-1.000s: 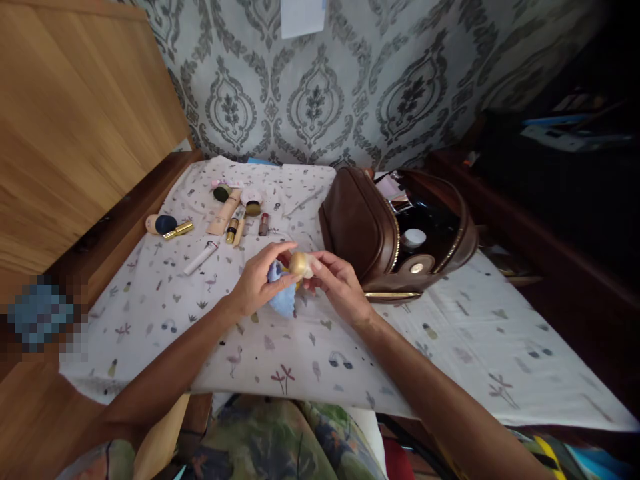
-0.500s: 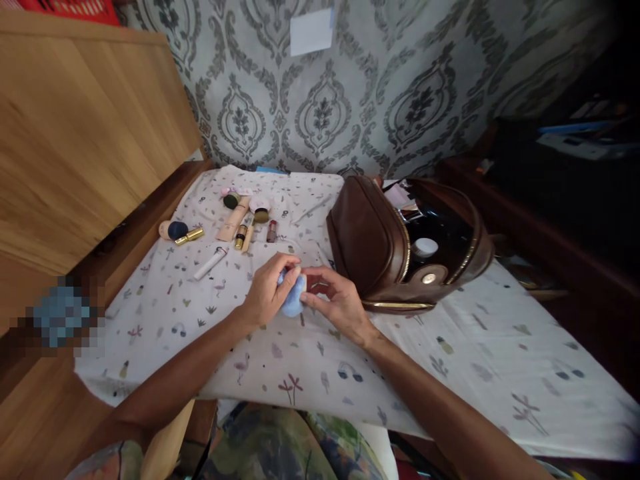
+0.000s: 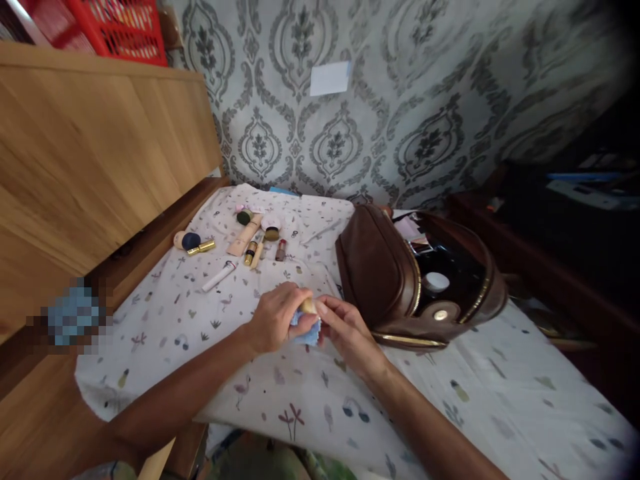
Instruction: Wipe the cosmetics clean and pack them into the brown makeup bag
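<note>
Over the middle of the table, my left hand (image 3: 277, 319) is closed round a light blue cloth (image 3: 311, 335) with a ragged edge. A small pale-yellow piece (image 3: 307, 306) shows at the top of the cloth, and its kind is hard to make out. My right hand (image 3: 353, 333) pinches the right end of that piece between thumb and fingers, its fingertips touching the cloth. Just to the right stands a brown leather bag (image 3: 373, 267), unzipped, with a white-lidded jar (image 3: 435, 283) inside.
Left of the bag lie a white tube (image 3: 219, 277), a gold lipstick (image 3: 201, 247), a beige squeeze tube (image 3: 245, 235) and several other cosmetics on the printed cloth (image 3: 165, 360). A wooden cabinet (image 3: 110, 147) borders the left, with a red basket (image 3: 125, 30) on top.
My view has tilted up, so the table things sit lower. The blue cloth has been turned in my hands, and the pale-yellow piece now shows more at its top.
</note>
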The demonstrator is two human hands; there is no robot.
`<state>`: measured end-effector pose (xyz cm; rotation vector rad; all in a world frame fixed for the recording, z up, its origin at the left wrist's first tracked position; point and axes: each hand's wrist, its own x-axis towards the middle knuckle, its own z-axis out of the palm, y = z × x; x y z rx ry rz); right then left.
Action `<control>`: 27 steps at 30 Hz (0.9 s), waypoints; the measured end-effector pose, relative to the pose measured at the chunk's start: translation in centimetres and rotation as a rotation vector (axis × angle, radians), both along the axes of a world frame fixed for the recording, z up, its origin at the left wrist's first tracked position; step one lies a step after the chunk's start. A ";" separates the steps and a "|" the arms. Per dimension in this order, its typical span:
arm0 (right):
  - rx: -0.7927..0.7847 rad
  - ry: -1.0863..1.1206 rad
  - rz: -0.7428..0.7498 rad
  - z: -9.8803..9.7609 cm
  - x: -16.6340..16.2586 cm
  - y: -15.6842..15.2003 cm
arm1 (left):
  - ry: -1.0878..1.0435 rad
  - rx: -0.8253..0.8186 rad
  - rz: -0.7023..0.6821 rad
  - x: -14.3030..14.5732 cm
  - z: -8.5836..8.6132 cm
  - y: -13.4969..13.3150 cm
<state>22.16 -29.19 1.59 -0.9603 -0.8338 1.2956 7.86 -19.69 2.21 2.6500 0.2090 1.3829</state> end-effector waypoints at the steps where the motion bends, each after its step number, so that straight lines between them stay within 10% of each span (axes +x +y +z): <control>1: -0.015 0.045 0.023 -0.1 -0.1 0.0 | 0.003 -0.005 -0.011 0.0 -0.1 0.0; 9: -0.100 0.101 0.072 -0.4 -0.3 0.1 | -0.076 -0.133 -0.096 0.4 -1.0 0.4; 15: -0.013 -0.228 -0.200 0.3 0.3 -0.2 | 0.045 -0.027 0.036 0.2 -0.8 0.9; 27: -0.032 0.092 0.160 -0.2 0.6 -0.2 | 0.057 -0.298 -0.195 -0.5 0.5 0.5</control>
